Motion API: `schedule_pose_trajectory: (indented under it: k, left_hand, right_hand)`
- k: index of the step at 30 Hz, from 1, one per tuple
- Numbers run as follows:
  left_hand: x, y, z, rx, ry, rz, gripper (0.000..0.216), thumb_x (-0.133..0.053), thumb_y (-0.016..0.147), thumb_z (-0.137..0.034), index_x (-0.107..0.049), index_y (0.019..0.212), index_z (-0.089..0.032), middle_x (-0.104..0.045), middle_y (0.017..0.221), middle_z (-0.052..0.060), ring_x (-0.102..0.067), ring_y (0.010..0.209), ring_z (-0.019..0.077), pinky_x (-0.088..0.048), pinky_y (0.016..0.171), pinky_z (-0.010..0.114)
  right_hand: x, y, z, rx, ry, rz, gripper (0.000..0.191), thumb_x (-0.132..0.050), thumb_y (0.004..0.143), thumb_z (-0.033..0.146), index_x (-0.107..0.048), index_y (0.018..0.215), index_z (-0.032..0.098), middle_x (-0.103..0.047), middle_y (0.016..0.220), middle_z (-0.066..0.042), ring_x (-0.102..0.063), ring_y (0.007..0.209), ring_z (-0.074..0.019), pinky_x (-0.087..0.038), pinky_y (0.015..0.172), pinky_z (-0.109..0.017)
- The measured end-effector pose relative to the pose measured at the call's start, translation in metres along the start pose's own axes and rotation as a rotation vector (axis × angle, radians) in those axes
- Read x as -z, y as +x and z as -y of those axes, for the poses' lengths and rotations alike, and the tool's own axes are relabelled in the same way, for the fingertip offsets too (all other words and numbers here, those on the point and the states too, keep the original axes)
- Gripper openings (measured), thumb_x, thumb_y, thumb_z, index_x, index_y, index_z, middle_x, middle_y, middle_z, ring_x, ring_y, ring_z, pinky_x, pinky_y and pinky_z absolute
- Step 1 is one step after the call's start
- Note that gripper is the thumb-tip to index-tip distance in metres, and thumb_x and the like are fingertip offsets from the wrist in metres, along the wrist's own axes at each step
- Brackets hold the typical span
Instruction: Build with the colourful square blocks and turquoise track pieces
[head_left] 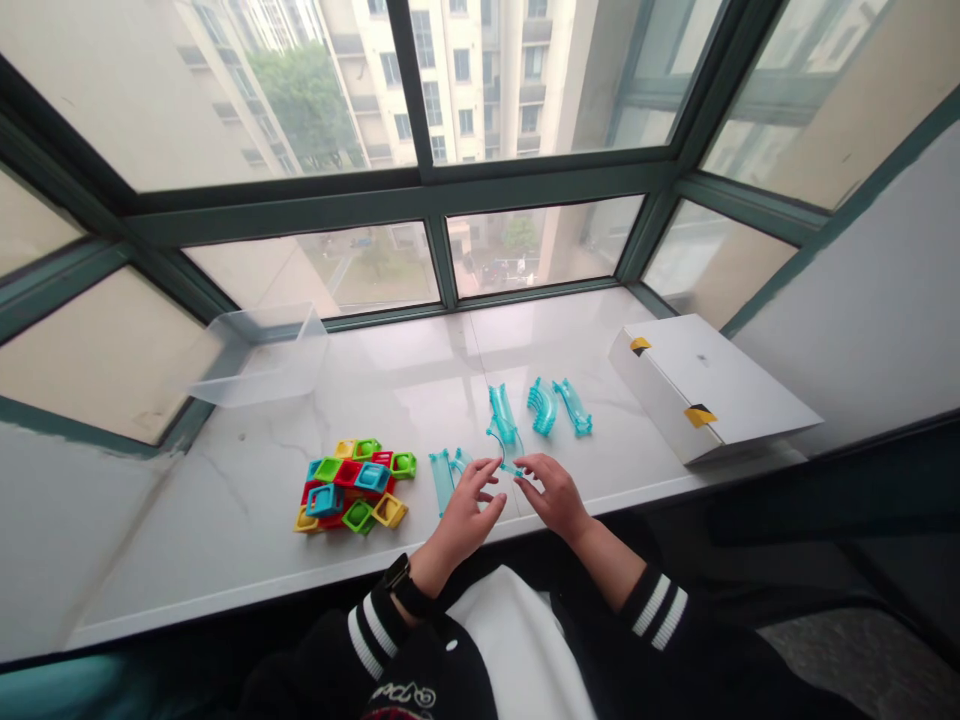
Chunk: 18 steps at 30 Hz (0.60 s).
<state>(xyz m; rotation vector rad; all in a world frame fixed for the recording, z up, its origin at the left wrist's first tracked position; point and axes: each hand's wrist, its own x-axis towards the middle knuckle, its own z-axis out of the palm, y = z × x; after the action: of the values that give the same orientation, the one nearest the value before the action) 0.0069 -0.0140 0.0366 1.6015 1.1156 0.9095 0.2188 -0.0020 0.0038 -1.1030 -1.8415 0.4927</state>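
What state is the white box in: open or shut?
Shut: the white box has its top down, with yellow-black tape across the edge.

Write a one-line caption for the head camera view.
Left hand and right hand hold a teal track piece over a marble windowsill.

clear plastic tub (259, 358) | white cardboard box (709, 385), 2 tape tabs (700, 415) | coloured square blocks (352, 487) | marble sill (225, 520)

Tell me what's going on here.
A person at a white marble windowsill has their left hand and right hand at a small translucent teal plastic piece between them. More teal track pieces lie close by, near a pile of colourful square plastic blocks. A clear plastic tub and a white cardboard box sit farther off on the sill.
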Motion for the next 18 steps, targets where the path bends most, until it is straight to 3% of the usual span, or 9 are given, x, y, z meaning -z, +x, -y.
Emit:
schedule_pose_trajectory:
  k: [4, 18]
  left_hand:
    - [-0.003, 0.019, -0.004, -0.053, 0.021, 0.057, 0.051, -0.063, 0.098, -0.032, -0.058, 0.148, -0.032, -0.055, 0.136, 0.011, -0.067, 0.112, 0.0212, -0.065, 0.087, 0.036]
    - [-0.036, 0.103, -0.016, -0.09, -0.024, 0.124, 0.057, -0.065, 0.095, -0.029, -0.055, 0.151, -0.027, -0.052, 0.148, 0.014, -0.069, 0.11, 0.0215, -0.064, 0.082, 0.034]
  right_hand:
    - [0.01, 0.006, -0.008, -0.02, -0.027, -0.049, 0.025, -0.058, 0.103, 0.025, -0.069, 0.126, 0.027, -0.073, 0.107, -0.008, -0.07, 0.091, -0.0244, -0.063, 0.086, -0.044]
    - [0.053, 0.048, -0.045, -0.084, -0.171, -0.193, 0.021, -0.058, 0.105, 0.03, -0.071, 0.12, 0.026, -0.073, 0.102, -0.008, -0.067, 0.088, -0.0243, -0.058, 0.082, -0.041]
